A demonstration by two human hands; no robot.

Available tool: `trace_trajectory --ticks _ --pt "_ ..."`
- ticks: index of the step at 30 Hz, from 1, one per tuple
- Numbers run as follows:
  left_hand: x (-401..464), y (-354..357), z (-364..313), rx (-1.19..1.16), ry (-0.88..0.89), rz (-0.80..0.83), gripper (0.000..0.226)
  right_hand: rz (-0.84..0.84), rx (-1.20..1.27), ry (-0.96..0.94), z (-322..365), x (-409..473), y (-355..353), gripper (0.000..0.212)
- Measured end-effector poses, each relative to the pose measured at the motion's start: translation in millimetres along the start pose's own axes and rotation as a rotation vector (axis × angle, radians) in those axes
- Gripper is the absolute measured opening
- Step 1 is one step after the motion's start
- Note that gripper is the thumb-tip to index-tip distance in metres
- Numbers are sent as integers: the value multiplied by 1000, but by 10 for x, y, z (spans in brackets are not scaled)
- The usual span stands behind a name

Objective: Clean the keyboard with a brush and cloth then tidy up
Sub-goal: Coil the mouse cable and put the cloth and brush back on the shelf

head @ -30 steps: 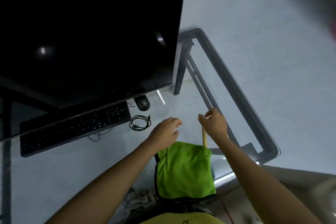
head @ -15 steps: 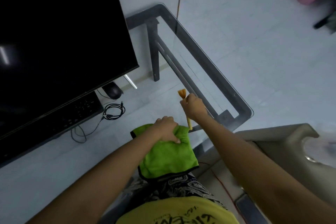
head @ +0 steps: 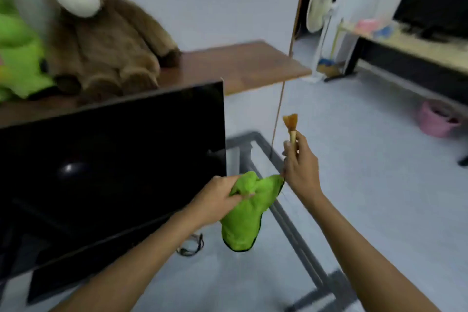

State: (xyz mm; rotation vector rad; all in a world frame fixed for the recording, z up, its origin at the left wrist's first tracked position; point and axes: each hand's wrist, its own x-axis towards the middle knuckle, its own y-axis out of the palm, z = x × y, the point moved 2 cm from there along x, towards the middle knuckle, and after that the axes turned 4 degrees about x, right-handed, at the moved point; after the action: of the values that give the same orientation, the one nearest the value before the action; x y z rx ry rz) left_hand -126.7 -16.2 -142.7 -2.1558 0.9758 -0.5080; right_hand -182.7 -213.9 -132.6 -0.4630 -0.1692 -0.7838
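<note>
My left hand (head: 217, 200) grips a bright green cloth (head: 244, 215) with a black hem, lifted off the glass table so it hangs down bunched. My right hand (head: 300, 170) holds a small brush (head: 291, 125) upright by its pale wooden handle, the orange-brown bristles pointing up. The two hands are close together above the right part of the glass table (head: 298, 235). The keyboard is hidden from me, behind and below the black monitor (head: 109, 159).
A coiled black cable (head: 191, 246) lies on the glass below the cloth. Behind the monitor a brown shelf (head: 240, 66) carries a brown plush toy (head: 106, 43) and a green one (head: 17, 58). Farther right stand a fan (head: 319, 7), a pink basket (head: 436, 119) and a second desk.
My view has swung up from the table to the room. The cloth has been lifted off the glass by my left hand, and my right hand has raised the brush upright.
</note>
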Motion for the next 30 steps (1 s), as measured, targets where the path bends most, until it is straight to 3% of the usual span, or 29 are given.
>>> trace_trajectory --ticks 5,10,17,22,26,28,30 --pt "340 -1413 -557 112 153 -547 41 -138 111 -283 1390 762 -7 30" --pt "541 -2304 -1039 116 197 -813 30 -236 213 -333 2282 1124 116 35" --pt "834 -2850 -1114 -170 95 -882 29 -273 304 -377 2810 1233 153 35" --pt "1261 -2876 -1012 -743 -9 -816 24 -332 324 -371 2812 1270 77 34" --pt "1646 -2703 -1069 -1027 -77 -767 27 -330 316 -378 2673 1310 -27 33" --pt "1816 -2625 -986 -1054 -116 -753 32 -337 296 -381 2588 1351 -78 33" --pt "1881 -2573 -774 -926 -198 -779 33 -341 254 -380 2487 1407 -109 33"
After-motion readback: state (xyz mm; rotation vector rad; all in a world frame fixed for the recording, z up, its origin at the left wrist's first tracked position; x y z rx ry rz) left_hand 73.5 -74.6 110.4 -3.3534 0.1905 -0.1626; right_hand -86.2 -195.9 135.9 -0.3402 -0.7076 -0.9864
